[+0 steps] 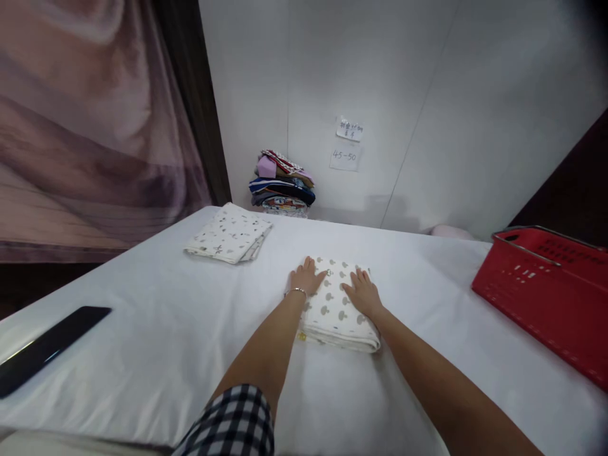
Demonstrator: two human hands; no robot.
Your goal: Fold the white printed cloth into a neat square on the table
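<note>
A folded white cloth [335,310] printed with grey mushroom-like shapes lies on the white-covered table in front of me. My left hand [305,277] presses on its left edge, fingers stretched out, with a bracelet at the wrist. On the right part of the same cloth rests my right hand [365,294], its fingers spread flat. The layered folds show along the near edge, and a small yellow spot sits at the near left corner. Neither hand grips anything.
A second folded white cloth [230,233] lies at the far left. A black flat object [52,348] is at the left, a red basket [546,297] at the right. Stacked folded fabrics [282,183] stand by the wall, near paper notes [346,157]. A curtain [95,126] hangs left.
</note>
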